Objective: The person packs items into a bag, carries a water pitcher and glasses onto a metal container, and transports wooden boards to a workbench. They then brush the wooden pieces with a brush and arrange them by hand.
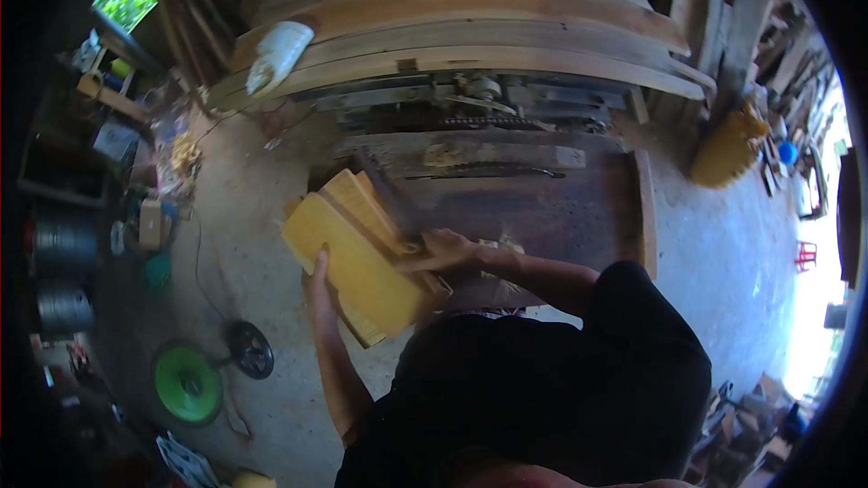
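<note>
Several flat yellow wooden boards [362,262] lie in a loose, tilted stack in front of my body, over the near left part of the saw table [542,226]. My left hand [321,287] grips the stack from its left side, thumb on the top board and the other fingers hidden underneath. At the right edge of the boards is my right hand [445,251], its fingers closed against them and slightly blurred. Beyond the stack, a curved dark saw blade [497,170] shows through the table's slot. Wood shavings [504,253] lie beside my right forearm.
Long planks [470,32] lie across the far side of the machine, with a white bag [280,52] on them. A green round fan [187,381] stands at the lower left. A yellow sack [726,152] is on the right, with scrap wood [746,434] at the lower right.
</note>
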{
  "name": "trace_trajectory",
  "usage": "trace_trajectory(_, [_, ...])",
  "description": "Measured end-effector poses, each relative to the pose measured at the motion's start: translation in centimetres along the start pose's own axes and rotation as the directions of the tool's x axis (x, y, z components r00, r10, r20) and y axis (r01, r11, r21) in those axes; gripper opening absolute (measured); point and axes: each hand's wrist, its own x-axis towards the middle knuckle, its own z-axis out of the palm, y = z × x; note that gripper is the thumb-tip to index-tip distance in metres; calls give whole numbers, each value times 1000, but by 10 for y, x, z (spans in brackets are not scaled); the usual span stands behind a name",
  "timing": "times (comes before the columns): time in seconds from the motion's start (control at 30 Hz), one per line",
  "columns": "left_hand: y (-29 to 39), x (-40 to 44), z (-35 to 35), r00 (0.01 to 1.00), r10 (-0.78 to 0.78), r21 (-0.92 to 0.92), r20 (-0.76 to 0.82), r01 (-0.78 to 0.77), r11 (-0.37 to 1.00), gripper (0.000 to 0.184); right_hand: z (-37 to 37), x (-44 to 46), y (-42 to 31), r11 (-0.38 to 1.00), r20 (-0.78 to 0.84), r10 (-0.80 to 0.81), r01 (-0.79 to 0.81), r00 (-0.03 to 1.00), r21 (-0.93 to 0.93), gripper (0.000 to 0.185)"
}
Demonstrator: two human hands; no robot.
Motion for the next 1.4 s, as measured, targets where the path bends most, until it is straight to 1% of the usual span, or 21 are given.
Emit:
trace_trajectory(0.13, [19,-18,18,999,47,55,-27,-46,997,57,-11,-1,-9,990,11,-48,46,999,134,69])
trace_trajectory(0.2, [28,-28,24,993,116,77,28,-118,990,54,-10,3,-3,993,97,-51,40,994,110,66])
trace_trajectory(0.27, [13,-19,11,991,124,106,-54,-118,987,53,-6,3,0,992,-27,-55,57,998,113,77])
trace_trajectory(0.3, [9,-18,8,985,139,140,-100,-124,982,51,-7,4,2,989,28,132,-133,991,61,87])
trace_trajectory(0.33, [5,-19,7,983,137,130,-122,-121,984,51,-7,4,2,990,49,127,-129,991,50,87])
trace_trajectory(0.4, [-3,-23,13,959,279,-23,-48,-280,960,51,-9,6,-2,993,-56,41,-35,998,112,94])
trace_trajectory(0.47, [-3,-40,25,953,268,-29,-141,-275,961,51,-9,15,9,991,4,96,-96,995,89,92])
trace_trajectory(0.53, [-9,-48,27,939,252,-41,-232,-268,962,50,-8,25,11,979,33,-78,70,996,189,84])
trace_trajectory(0.57, [-19,-48,24,934,275,-124,-231,-308,943,51,-14,24,13,982,48,-84,74,995,175,84])
trace_trajectory(0.63, [-29,-54,21,921,297,-221,-250,-353,909,53,-44,4,-47,948,332,231,-289,914,135,72])
trace_trajectory(0.73, [-32,-62,12,920,295,-213,-257,-351,912,57,-29,8,-34,957,320,244,-280,915,72,63])
trace_trajectory(0.83, [-35,-70,-10,942,200,-158,-268,-247,956,64,-3,-1,-46,972,225,161,-193,961,130,60])
trace_trajectory(0.97, [-43,-82,-57,915,248,-157,-318,-309,938,61,35,-1,-75,982,244,149,-172,958,76,61])
trace_trajectory(1.0, [-35,-93,-71,902,252,-165,-351,-324,932,61,50,3,-80,972,254,231,-234,939,-21,60])
trace_trajectory(1.03, [-25,-107,-85,932,229,-246,-279,-300,922,65,65,8,-88,951,262,306,-282,915,-126,60])
trace_trajectory(1.07, [-20,-120,-103,953,212,-327,-217,-275,904,68,85,8,-95,955,304,287,-248,909,-161,60])
trace_trajectory(1.13, [-30,-136,-143,919,218,-319,-330,-325,890,69,131,5,-108,994,213,-39,16,976,110,53])
trace_trajectory(1.17, [-30,-149,-162,919,221,-344,-328,-334,877,70,152,6,-120,995,275,-58,34,960,94,53])
trace_trajectory(1.23, [-24,-178,-197,903,220,-366,-369,-359,858,72,191,8,-144,983,340,20,-81,940,164,47])
trace_trajectory(1.3, [-12,-202,-228,841,286,-424,-459,-491,761,50,229,18,-163,981,435,32,-112,900,160,45])
trace_trajectory(1.4, [-19,-228,-290,835,270,-473,-479,-504,723,50,293,30,-189,982,489,28,-115,872,148,47])
